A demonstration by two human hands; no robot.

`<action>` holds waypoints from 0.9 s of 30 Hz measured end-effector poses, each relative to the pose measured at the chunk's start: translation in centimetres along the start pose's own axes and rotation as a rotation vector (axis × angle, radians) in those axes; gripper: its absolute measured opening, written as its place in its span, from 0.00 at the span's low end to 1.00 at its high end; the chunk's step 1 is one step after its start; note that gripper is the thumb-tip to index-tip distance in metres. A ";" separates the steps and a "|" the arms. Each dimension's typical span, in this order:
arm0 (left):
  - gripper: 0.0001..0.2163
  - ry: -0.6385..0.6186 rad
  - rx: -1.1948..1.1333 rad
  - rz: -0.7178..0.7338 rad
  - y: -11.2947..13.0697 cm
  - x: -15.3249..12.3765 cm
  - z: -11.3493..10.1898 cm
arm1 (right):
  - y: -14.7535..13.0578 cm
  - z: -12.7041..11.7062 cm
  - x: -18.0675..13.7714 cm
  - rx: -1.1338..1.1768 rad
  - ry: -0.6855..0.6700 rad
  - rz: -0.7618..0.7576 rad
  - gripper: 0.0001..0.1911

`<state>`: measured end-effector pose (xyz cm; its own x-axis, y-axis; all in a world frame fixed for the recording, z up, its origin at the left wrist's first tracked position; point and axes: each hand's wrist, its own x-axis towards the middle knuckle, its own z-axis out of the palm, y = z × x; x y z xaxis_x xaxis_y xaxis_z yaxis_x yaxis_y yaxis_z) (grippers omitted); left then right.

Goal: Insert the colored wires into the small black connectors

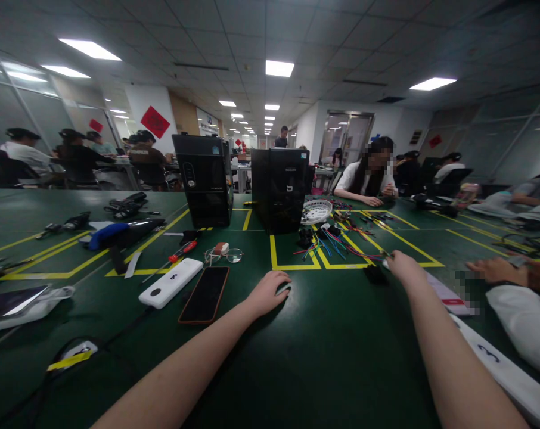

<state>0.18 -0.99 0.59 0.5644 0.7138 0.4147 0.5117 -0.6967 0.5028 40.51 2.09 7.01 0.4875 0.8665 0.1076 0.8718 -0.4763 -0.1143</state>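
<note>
My left hand (269,292) rests on the green table (332,345) with its fingers loosely bent and the thumb apart, holding nothing. To its left lies a phone (205,295) with a dark screen and an orange-brown edge. My right hand (404,269) is closed at the right, its fingertips at the end of a bundle of thin coloured wires (337,241). What it pinches is too small to make out. Just left of that hand sits a small black piece (375,274). A white power strip (493,357) marked 3 lies partly behind my right forearm.
Two black computer towers (204,182) (281,190) stand ahead. Near them are a white basket (317,211), glasses (225,255), a red screwdriver (180,252) and a white power bank (171,283). A co-worker's hands (502,271) are at the right; another person (371,173) sits opposite.
</note>
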 end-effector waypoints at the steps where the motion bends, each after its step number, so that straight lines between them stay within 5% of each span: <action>1: 0.11 -0.003 0.001 -0.002 0.1 0.0 -0.1 | 0.0 0.1 0.1 -0.002 -0.024 -0.040 0.20; 5: 0.10 -0.012 0.004 -0.008 0.3 0.0 -0.2 | -0.6 0.1 0.2 0.022 -0.096 -0.196 0.20; 11: 0.09 -0.013 0.014 -0.004 0.1 0.0 0.0 | -0.9 -0.7 -0.5 0.045 -0.223 -0.239 0.19; 27: 0.08 -0.013 0.025 0.014 -0.1 0.0 0.1 | -0.6 -0.5 -0.4 -0.002 -0.201 -0.259 0.17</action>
<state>0.20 -0.88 0.46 0.5798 0.7030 0.4120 0.5196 -0.7084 0.4777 39.85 1.95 7.56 0.2309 0.9709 -0.0639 0.9657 -0.2367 -0.1069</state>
